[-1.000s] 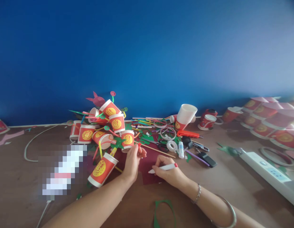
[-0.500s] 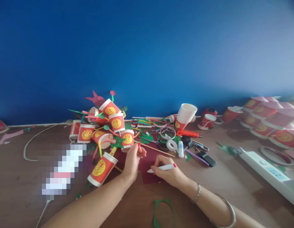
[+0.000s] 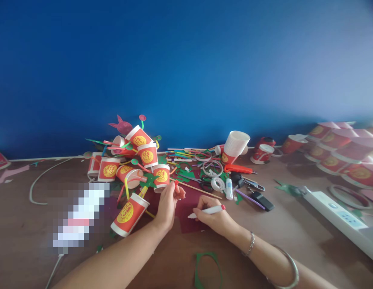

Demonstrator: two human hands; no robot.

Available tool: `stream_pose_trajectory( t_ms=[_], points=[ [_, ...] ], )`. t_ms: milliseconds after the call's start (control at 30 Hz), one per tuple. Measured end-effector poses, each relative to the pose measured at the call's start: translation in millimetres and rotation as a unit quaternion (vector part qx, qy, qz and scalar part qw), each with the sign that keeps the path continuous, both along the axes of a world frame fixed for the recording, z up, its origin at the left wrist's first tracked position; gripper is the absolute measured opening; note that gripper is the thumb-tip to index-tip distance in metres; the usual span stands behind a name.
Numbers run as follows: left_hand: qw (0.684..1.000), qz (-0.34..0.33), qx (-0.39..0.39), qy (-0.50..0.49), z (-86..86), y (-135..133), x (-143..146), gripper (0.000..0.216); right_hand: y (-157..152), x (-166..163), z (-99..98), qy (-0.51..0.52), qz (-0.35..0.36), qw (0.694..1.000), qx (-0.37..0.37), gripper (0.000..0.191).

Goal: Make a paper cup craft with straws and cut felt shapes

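Below centre, our right grip (image 3: pixel 215 222) pinches a light-looking marker (image 3: pixel 210 210), best held near its tip; our left grip (image 3: pixel 168 204), a cap (image 3: pixel 176 183).

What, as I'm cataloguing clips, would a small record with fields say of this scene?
Left hand: pinching a small red piece, perhaps a cap
Right hand: holding a white marker
Between hands: dark red paper
Left side: red paper cups
Beyond hands: scissors, white tape roll
Right side: white power strip
Foreground: green paper with a rounded hole
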State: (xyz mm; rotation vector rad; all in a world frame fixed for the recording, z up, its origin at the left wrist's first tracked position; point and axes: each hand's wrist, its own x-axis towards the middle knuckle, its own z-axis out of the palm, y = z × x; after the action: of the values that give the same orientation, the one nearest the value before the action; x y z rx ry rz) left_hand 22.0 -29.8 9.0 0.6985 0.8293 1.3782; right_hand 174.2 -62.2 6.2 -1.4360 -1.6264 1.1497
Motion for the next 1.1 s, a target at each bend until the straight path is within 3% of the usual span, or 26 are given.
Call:
stream_pose_trajectory(
  t_ms=[1100],
  points=[
    [1.0,-0.003,-0.002,-0.004,-2.2,0.9,-0.5,0.032,-1.1,-2.2,1.8,-0.015,-0.014,1.0,0.006,0.022]
  ],
)
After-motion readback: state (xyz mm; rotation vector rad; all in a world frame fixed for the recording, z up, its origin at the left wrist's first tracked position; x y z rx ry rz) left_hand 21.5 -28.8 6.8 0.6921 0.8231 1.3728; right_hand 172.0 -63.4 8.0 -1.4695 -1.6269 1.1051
